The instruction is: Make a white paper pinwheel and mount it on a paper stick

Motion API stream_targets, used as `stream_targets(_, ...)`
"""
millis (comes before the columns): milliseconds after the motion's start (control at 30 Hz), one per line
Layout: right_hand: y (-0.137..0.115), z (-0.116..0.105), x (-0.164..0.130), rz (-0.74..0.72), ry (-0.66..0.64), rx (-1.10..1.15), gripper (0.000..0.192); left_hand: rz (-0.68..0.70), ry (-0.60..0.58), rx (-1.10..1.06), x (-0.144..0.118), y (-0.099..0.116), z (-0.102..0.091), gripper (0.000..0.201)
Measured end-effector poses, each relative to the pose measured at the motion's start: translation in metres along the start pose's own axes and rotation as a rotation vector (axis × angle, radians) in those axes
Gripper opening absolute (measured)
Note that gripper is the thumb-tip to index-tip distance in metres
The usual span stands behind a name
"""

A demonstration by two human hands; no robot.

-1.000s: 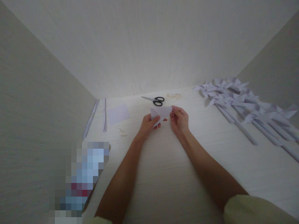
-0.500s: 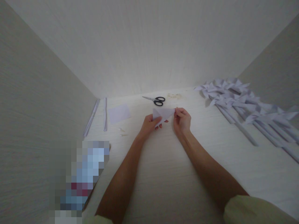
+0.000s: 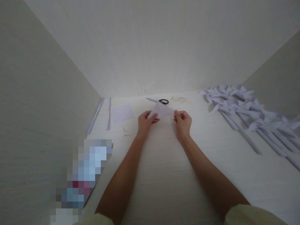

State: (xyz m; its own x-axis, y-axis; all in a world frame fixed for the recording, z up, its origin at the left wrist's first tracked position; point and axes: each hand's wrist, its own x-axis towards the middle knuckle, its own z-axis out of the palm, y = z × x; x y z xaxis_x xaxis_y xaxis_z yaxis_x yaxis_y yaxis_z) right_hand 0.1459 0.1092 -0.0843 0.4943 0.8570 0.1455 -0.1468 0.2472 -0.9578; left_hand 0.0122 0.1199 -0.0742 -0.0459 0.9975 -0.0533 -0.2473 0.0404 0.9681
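Both hands hold one small white paper piece (image 3: 162, 111), folded into a triangle, just above the pale table (image 3: 168, 175). My left hand (image 3: 145, 122) pinches its left corner with thumb and fingers. My right hand (image 3: 182, 122) pinches its right corner. Black-handled scissors (image 3: 158, 101) lie flat on the table right behind the paper, partly hidden by it.
A flat white paper square (image 3: 122, 113) lies left of my hands, with two rolled paper sticks (image 3: 108, 113) beyond it near the left wall. Several white paper pinwheels (image 3: 246, 109) on sticks crowd the right side. A blurred object (image 3: 82, 175) sits at front left. Walls enclose three sides.
The folded paper has turned and risen slightly toward the scissors, and my left hand has shifted from under it to its left corner. The view has tilted a little.
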Motion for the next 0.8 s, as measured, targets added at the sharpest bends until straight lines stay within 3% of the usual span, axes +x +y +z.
stream_targets(133, -0.006, 0.003, -0.008, -0.007, -0.178, -0.198, 0.019, 0.017, 0.283, -0.123, 0.006, 0.003, -0.006, 0.038)
stream_targets(233, -0.009, 0.004, -0.012, -0.004, -0.337, -0.324, 0.017, 0.065, 0.351, -0.205, 0.008, 0.006, -0.01, 0.035)
stream_targets(400, -0.01, 0.006, -0.014, 0.012, -0.509, -0.43, 0.019, 0.07, 0.322, -0.263, 0.007, 0.009, -0.011, 0.025)
stream_targets(800, -0.012, 0.005, -0.018, 0.049, -0.531, -0.502, 0.034, 0.042, 0.254, -0.319, 0.007, 0.009, -0.011, 0.023)
